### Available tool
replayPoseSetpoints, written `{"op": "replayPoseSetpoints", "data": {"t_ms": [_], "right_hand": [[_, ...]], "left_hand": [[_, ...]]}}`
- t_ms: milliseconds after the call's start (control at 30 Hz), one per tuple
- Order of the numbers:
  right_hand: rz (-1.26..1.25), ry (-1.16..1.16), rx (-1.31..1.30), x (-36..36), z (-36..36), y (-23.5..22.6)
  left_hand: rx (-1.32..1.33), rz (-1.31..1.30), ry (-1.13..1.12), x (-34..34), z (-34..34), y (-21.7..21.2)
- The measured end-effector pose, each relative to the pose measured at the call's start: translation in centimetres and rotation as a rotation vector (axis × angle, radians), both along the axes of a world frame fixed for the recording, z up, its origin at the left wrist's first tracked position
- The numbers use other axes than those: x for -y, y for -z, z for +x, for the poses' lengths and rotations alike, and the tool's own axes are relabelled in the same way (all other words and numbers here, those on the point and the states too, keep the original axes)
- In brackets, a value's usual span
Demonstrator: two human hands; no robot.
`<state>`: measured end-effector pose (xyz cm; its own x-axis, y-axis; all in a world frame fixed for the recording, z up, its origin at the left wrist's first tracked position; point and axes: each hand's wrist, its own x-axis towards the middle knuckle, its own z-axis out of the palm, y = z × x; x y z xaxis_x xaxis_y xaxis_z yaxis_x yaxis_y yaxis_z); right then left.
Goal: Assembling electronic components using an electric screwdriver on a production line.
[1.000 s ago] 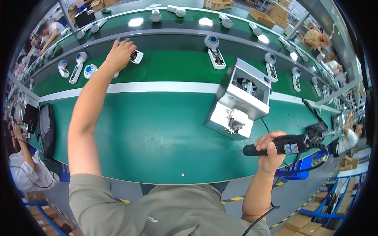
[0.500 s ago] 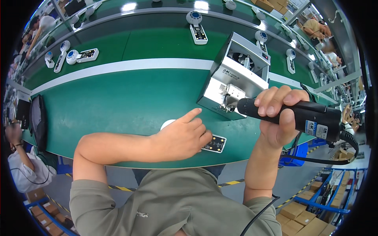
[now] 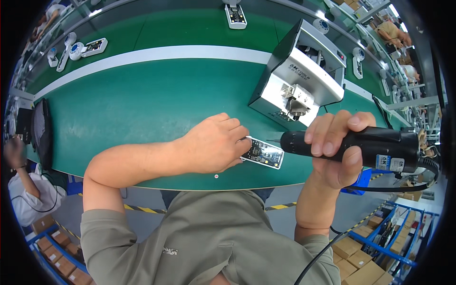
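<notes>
My right hand is wrapped round a black electric screwdriver, held level with its thin bit pointing left. The bit is over the near end of the silver screw feeder's side, above the table and just beyond a white handheld device. That device lies open-faced, its dark circuit board showing in a white shell. With bent fingers my left hand grips the device's left end; its rounded head is hidden under the hand. The screw feeder, a silver box with a metal outlet on its front, stands beyond the screwdriver.
A white ledge divides the green table from a green belt carrying several similar devices. A dark bag sits at the table's left end. A small round bit lies near the front edge. Other people are at both sides.
The screwdriver tip has come away from the feeder's outlet. My left index finger has folded down, and more of the device's board shows. The whole view has shifted.
</notes>
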<state>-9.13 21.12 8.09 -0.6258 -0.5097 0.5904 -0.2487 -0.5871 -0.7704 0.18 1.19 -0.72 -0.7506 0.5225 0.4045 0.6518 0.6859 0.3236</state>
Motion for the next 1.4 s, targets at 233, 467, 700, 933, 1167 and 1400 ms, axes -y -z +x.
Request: {"op": "replayPoseSetpoints", "data": {"t_ms": [233, 467, 700, 933, 1167, 1400], "right_hand": [[0.047, -0.005, 0.004, 1.4, 0.7, 1.5], [0.118, -0.003, 0.054, 2.0, 0.6, 1.5], [0.167, -0.034, 0.063, 2.4, -0.1, 1.4], [0.034, -0.038, 0.075, 0.2, -0.7, 0.1], [0.054, 0.151, -0.226, -1.6, -2.3, -2.1], [0.015, 0.179, -0.202, 0.0, -2.5, -0.6]], "left_hand": [[-0.005, 0.014, 0.01, 0.2, 0.0, -0.1], [0.057, -0.006, 0.019, 0.1, 0.0, 0.4], [0.06, 0.011, 0.025, 0.1, -0.6, 0.3], [0.052, -0.006, 0.025, 0.1, -0.8, 0.4], [-0.054, 0.036, 0.01, 0.0, -1.0, 0.8], [-0.034, 0.047, 0.021, -0.1, -1.6, 1.0]]}}
